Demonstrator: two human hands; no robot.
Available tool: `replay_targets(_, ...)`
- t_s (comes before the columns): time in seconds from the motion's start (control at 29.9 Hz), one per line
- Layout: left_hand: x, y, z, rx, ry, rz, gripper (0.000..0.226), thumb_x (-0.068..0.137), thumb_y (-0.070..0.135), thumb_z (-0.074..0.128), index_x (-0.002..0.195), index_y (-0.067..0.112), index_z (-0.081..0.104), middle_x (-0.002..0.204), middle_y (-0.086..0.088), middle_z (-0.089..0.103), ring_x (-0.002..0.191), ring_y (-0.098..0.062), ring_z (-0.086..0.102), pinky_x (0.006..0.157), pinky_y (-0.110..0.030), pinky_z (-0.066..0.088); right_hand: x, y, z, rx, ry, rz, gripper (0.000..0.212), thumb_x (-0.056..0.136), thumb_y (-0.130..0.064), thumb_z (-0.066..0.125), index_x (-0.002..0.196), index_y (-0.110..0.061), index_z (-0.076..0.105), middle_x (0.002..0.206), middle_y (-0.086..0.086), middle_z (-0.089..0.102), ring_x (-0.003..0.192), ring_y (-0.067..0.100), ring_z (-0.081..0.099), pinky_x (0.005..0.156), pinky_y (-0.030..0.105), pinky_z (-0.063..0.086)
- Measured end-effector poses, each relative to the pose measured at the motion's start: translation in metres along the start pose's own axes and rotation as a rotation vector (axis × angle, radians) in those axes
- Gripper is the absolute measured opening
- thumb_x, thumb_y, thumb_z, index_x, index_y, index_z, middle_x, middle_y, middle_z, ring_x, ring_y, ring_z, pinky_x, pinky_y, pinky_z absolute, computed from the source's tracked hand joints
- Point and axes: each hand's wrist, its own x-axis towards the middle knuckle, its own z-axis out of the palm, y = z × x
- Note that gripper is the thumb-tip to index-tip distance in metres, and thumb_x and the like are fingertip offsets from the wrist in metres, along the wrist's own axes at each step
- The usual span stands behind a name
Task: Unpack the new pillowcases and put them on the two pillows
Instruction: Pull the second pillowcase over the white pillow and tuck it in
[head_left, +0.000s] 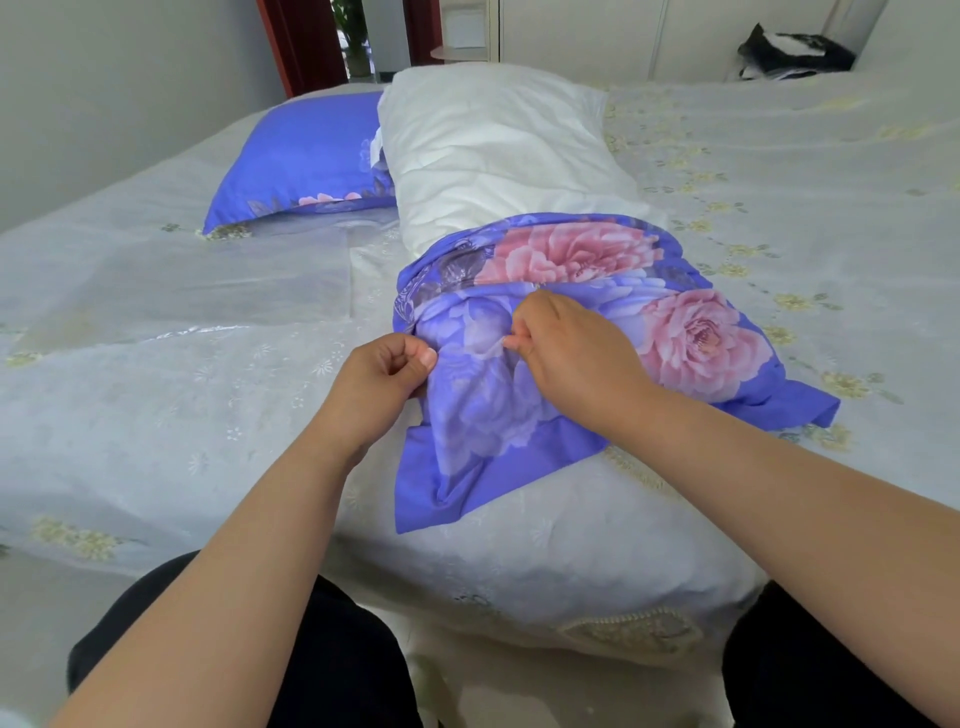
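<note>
The left hand (387, 370) and the right hand (558, 347) each pinch the blue flowery pillowcase (582, 332), which sits bunched up over only the near end of the white pillow (498, 150) on the bed (156, 364). The other pillow (306, 156) already wears its case. If both hands tug just the top layer, the cloth may bunch more, get stuck, or slip off the pillow.

Bed (182, 322) (pale floral cover) carries cased pillow (306, 156), half-cased white pillow (498, 150), black-white bundle (795, 52).
</note>
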Motion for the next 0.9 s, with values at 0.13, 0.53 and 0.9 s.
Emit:
replay_targets(0.13, -0.008, -0.003, -0.001, -0.070, 0.008, -0.015, 0.015, 0.093, 0.014, 0.057, 0.082, 0.011, 0.065, 0.080, -0.007, 0.062, 0.078, -0.016, 0.058, 0.084, -0.031, 0.052, 0.000, 0.002, 0.000, 0.036, -0.093, -0.052, 0.037, 0.087, -0.045, 0.044, 0.092, -0.010, 0.055, 0.095, 0.006, 0.055, 0.087, 0.026, 0.056, 0.070, 0.038, 0.045)
replay_targets(0.53, -0.016, -0.006, 0.003, 0.246, 0.026, 0.174, 0.021, 0.092, 0.023, 0.057, 0.073, 0.020, 0.066, 0.069, 0.001, 0.064, 0.064, -0.011, 0.054, 0.067, -0.028, 0.048, -0.002, -0.026, 0.003, -0.217, 0.072, -0.141, 0.015, 0.071, -0.005, 0.062, 0.083, -0.013, 0.061, 0.079, 0.009, 0.057, 0.059, 0.029, 0.056, 0.041, 0.026, 0.032)
replay_targets(0.9, 0.017, 0.014, 0.005, 0.026, -0.079, 0.042, 0.032, 0.101, 0.015, 0.040, 0.070, 0.014, 0.046, 0.064, -0.001, 0.042, 0.057, -0.011, 0.036, 0.054, -0.023, 0.036, 0.020, -0.027, -0.007, -0.109, -0.110, 0.171, 0.015, 0.096, -0.021, 0.047, 0.110, -0.013, 0.047, 0.071, 0.009, 0.051, 0.063, 0.033, 0.050, 0.046, 0.032, 0.024)
